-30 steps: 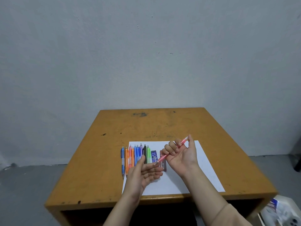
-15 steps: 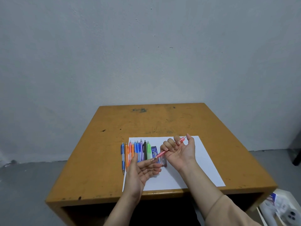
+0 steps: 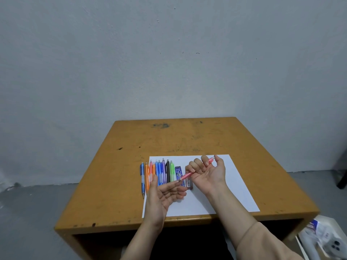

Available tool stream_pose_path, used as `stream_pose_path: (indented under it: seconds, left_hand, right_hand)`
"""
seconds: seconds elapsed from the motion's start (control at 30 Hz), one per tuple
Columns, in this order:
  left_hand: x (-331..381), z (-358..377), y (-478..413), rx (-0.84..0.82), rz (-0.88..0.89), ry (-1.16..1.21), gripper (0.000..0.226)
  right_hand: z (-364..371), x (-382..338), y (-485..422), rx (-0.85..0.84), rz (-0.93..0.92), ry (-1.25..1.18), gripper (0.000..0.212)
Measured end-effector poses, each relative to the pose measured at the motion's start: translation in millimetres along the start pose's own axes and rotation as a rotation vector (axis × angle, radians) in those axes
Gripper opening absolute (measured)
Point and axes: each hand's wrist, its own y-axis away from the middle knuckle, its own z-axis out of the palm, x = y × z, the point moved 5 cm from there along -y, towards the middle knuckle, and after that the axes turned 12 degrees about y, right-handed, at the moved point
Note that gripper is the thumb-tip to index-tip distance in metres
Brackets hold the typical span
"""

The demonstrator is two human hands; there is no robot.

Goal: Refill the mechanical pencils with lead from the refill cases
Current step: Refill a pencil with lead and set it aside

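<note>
My right hand (image 3: 208, 172) grips a pink mechanical pencil (image 3: 185, 175), thumb on its cap end at the upper right, tip slanting down-left. The tip rests over the open palm and fingers of my left hand (image 3: 165, 194), which holds nothing. On the white paper (image 3: 234, 188) lies a row of several coloured mechanical pencils (image 3: 159, 172), from blue at the left to green at the right. Beside the green one sits a blue lead refill case (image 3: 178, 173). A dark red refill case (image 3: 189, 183) lies partly hidden under my right hand.
The paper lies on a scuffed yellow-brown wooden table (image 3: 187, 139) against a grey wall. Beyond the table's right front corner, on the floor, stands a white box with packets (image 3: 319, 239). A dark object (image 3: 342, 177) shows at the right edge.
Both hands have kept their hold and pose; the pencil tip stays over my left palm. The camera has tilted up slightly, so the table sits lower in view.
</note>
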Motion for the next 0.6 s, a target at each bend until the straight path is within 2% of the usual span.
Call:
stream_pose_path:
  seconds: [0.5, 0.6]
  left_hand:
    - [2, 2, 2, 0.027, -0.020, 0.041, 0.073]
    - [5, 5, 4, 0.019, 0.021, -0.018, 0.064]
  right_hand:
    - [9, -2, 8, -0.019, 0.007, 0.051, 0.053]
    - [19, -6, 11, -0.061, -0.014, 0.155, 0.041]
